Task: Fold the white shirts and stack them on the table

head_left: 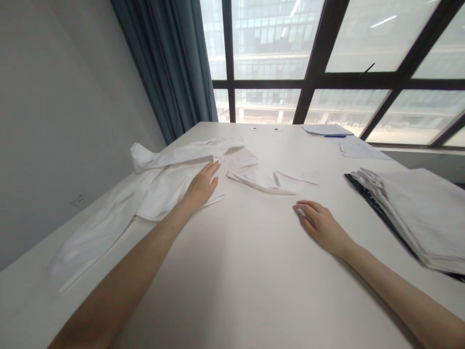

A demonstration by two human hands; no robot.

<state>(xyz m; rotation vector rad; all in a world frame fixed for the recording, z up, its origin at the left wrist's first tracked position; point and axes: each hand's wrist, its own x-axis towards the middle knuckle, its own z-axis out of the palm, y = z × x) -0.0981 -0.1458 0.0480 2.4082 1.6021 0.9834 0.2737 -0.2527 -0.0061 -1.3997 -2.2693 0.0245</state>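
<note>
A crumpled white cloth garment point(156, 191) spreads over the left part of the table, with a long sleeve-like strip along its far side. My left hand point(202, 185) lies at its right edge, fingers stretched out and thumb apart, fingertips against the fabric. I cannot tell whether they press on it. A thin white piece of cloth with narrow straps point(259, 184) lies flat just right of that hand. My right hand point(321, 225) rests on the tabletop near the strap end, fingers loosely bent and holding nothing.
On the right of the white table point(232, 271) sits a stack of folded white cloth point(428, 213) over a black item point(385, 218). Farther back are papers point(325, 129) and a blue pen point(334, 136). A wall and blue curtain point(170, 63) border the left.
</note>
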